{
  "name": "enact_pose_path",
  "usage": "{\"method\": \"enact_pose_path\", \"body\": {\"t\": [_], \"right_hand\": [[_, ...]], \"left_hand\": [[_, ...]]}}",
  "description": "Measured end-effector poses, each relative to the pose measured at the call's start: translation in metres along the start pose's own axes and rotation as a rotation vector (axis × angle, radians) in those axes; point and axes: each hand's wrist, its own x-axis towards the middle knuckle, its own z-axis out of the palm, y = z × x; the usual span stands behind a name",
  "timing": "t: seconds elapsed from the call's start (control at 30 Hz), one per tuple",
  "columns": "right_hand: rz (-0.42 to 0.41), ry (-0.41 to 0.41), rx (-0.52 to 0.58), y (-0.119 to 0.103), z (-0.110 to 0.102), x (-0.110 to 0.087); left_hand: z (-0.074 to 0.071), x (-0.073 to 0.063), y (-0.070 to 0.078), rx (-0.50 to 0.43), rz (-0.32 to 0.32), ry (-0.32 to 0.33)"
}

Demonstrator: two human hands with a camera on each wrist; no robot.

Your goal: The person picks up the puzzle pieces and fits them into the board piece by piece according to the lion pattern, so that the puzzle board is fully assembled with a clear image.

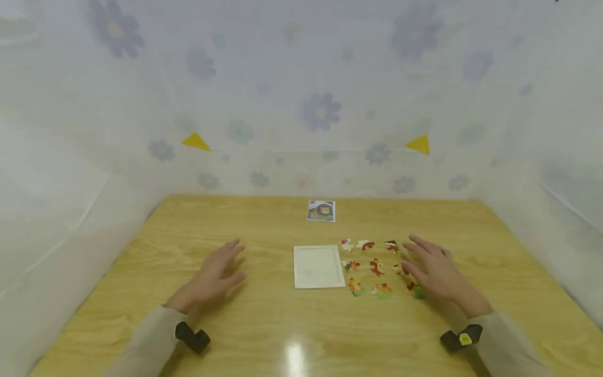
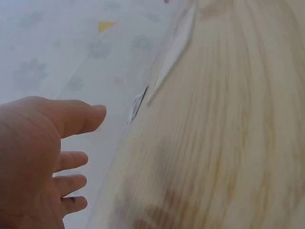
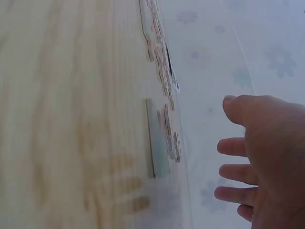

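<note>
My left hand (image 1: 214, 277) hovers over the table left of a white square puzzle frame (image 1: 296, 267), fingers loosely extended and holding nothing. On the other side my right hand (image 1: 435, 269) is held over the right end of the loose jigsaw pieces (image 1: 377, 267), its fingers relaxed and its palm bare. Several pieces lie in rough rows beside the frame; the right hand overlaps the rightmost ones in the head view. A green-edged piece (image 3: 157, 143) lies nearest in the right wrist view. Behind the frame is a small picture card (image 1: 321, 211) showing a lion.
The wooden table (image 1: 226, 335) ends at a white flowered curtain (image 1: 264, 104) at the back and both sides. Two yellow triangles, one on the left (image 1: 195, 142) and one on the right (image 1: 419, 144), mark the rear curtain. Black bands sit on both wrists.
</note>
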Motion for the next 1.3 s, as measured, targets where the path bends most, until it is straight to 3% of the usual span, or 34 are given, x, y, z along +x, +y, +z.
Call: {"method": "enact_pose_path", "body": {"t": [0.1, 0.2, 0.3, 0.4, 0.63, 1.0, 1.2, 1.3], "right_hand": [[-0.081, 0.122, 0.012, -0.004, 0.005, 0.005], [-0.162, 0.209, 0.007, -0.007, 0.008, 0.015], [-0.195, 0.217, 0.034, -0.009, 0.009, 0.025], [-0.196, 0.181, 0.078, -0.011, 0.011, 0.033], [-0.139, 0.050, 0.175, -0.019, 0.021, 0.048], [-0.160, -0.064, 0.203, -0.036, 0.036, 0.076], [-0.123, -0.166, 0.229, -0.038, 0.040, 0.083], [-0.112, -0.181, 0.205, -0.040, 0.043, 0.085]], "left_hand": [[0.006, 0.007, 0.003, -0.133, 0.038, -0.053], [0.013, 0.016, 0.005, -0.128, 0.058, -0.055], [0.022, 0.027, 0.008, -0.125, 0.048, -0.074], [0.029, 0.037, 0.012, -0.132, 0.036, -0.102], [0.040, 0.053, 0.024, -0.099, 0.088, -0.141], [0.053, 0.064, 0.038, -0.097, 0.112, -0.193], [0.066, 0.071, 0.044, -0.078, 0.127, -0.259], [0.070, 0.071, 0.044, -0.087, 0.125, -0.259]]}}
